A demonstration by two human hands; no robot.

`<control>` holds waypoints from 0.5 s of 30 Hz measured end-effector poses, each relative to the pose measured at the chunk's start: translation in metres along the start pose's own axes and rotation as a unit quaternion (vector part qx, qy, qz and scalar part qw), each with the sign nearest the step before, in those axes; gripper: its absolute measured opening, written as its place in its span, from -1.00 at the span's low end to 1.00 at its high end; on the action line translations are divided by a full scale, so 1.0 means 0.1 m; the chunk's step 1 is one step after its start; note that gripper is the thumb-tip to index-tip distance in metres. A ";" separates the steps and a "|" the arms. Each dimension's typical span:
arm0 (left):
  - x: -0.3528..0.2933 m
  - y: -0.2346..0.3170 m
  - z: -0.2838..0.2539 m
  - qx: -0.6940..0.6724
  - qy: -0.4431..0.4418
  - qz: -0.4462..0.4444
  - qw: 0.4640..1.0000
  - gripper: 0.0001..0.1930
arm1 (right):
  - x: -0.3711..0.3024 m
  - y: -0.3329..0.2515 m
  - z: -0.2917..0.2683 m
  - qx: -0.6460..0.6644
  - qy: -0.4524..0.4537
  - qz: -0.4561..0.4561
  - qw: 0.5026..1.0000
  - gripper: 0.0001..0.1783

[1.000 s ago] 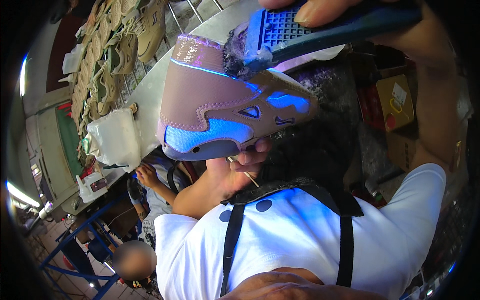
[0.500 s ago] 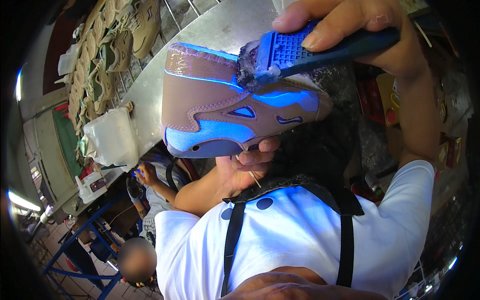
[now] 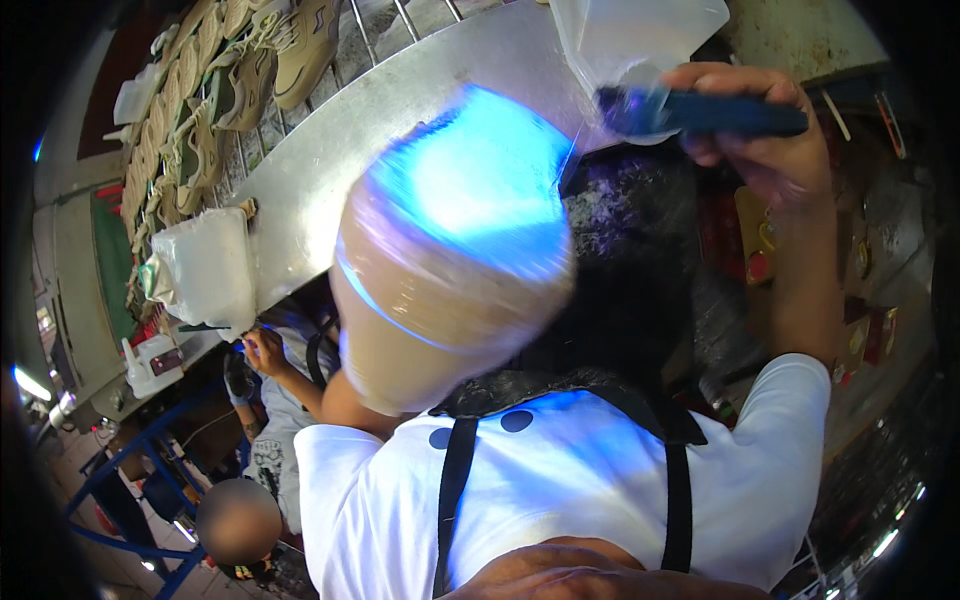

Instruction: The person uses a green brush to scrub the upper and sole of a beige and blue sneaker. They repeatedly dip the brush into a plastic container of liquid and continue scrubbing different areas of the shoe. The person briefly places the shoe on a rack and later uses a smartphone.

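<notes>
A tan shoe upper (image 3: 440,290), smeared by motion, is held up in front of my chest, with bright blue light on its upper part. My left forearm (image 3: 362,405) runs behind it; the shoe hides that hand, which carries it. At the upper right, my right hand (image 3: 765,135) is closed around the dark blue handle of a brush (image 3: 735,113). The brush's bristles point left, at the lower end of a translucent plastic container (image 3: 650,38). Whether they touch the container I cannot tell.
A metal plate (image 3: 310,170) curves along the far side of the bench. Several tan shoes (image 3: 305,50) line a rack at the upper left. A translucent jug (image 3: 205,265) and a white bottle (image 3: 155,365) stand at left. Another person (image 3: 275,400) is at the lower left.
The brush has left the shoe and moved up beside the plastic container, turning in my right hand. The shoe has turned and tilted, so its side no longer faces up.
</notes>
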State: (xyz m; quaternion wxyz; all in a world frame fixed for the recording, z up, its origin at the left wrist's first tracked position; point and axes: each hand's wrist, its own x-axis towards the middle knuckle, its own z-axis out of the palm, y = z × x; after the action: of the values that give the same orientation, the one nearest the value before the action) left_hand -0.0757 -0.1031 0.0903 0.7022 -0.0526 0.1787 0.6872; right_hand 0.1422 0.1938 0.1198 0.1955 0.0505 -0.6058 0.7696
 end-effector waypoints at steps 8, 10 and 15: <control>0.14 0.67 0.25 0.416 0.049 0.255 0.872 -0.09 | 0.19 0.20 0.71 0.139 0.257 0.045 0.955 -0.70; 0.13 0.74 0.27 0.442 0.046 0.246 0.861 -0.11 | 0.27 0.16 0.75 0.040 0.218 0.044 0.974 -0.70; 0.05 0.81 0.19 0.455 0.067 0.245 0.853 -0.13 | 0.34 -0.03 0.76 -0.154 0.103 0.054 0.981 -0.61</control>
State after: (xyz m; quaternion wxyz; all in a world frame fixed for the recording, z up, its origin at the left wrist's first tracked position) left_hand -0.1522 -0.0883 0.1200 0.4431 0.2723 0.5257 0.6732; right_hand 0.1000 0.1305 0.1524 0.2203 -0.0922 -0.6956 0.6775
